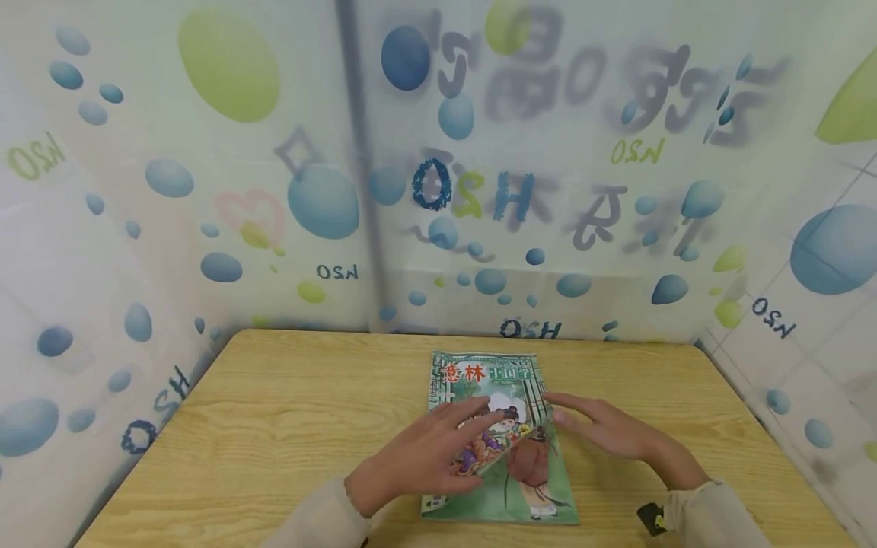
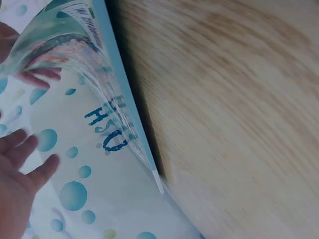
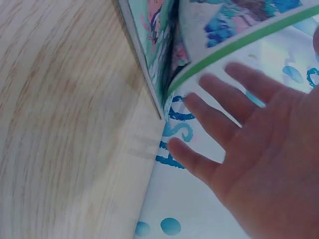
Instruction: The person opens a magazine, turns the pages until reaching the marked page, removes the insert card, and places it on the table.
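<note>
A magazine [image 1: 493, 498] with a green, illustrated cover lies on the wooden table. Its cover [image 1: 514, 373] stands partly raised, with a slanting lower edge that exposes a green page with a painted figure beneath. In the left wrist view the cover [image 2: 42, 37] bows upward above the pages. My left hand [image 1: 428, 453] is over the magazine's left side, fingers extended; whether it touches the cover I cannot tell. At the right edge hovers my right hand [image 1: 613, 430], its fingers spread straight near the raised cover [image 3: 239, 37] and holding nothing.
The wooden table [image 1: 274, 426] extends to both sides of the magazine. Behind it and along the sides hangs a pale curtain [image 1: 445, 251] with blue and green drops and lettering. A dark object [image 1: 651, 519] is at the right sleeve.
</note>
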{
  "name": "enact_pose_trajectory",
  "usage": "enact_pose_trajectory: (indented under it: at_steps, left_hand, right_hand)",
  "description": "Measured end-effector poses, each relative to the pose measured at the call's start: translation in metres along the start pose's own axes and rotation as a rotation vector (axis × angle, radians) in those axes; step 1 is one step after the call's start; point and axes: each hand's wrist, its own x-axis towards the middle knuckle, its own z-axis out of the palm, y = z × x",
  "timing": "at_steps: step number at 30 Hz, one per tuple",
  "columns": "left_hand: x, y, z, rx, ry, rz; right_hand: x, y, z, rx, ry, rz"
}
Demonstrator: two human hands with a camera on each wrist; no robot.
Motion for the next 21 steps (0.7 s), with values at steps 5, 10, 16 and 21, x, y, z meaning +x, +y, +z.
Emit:
enact_pose_trajectory:
  at_steps: [5, 10, 16, 21]
  left_hand:
    - [-0.004, 0.000, -0.003, 0.046, 0.081, 0.024]
    - [-0.008, 0.001, -0.007, 0.129, 0.120, 0.034]
    - [-0.012, 0.001, -0.012, 0.292, 0.136, 0.062]
    - [-0.014, 0.001, -0.018, 0.428, 0.096, 0.068]
  right_hand:
    - [0.001, 0.001, 0.002, -0.021, 0.061, 0.068]
    - [0.000, 0.003, 0.004, -0.030, 0.066, 0.104]
    - [-0.001, 0.005, 0.007, -0.085, 0.029, 0.054]
    - [-0.001, 0.006, 0.013, -0.103, -0.080, 0.043]
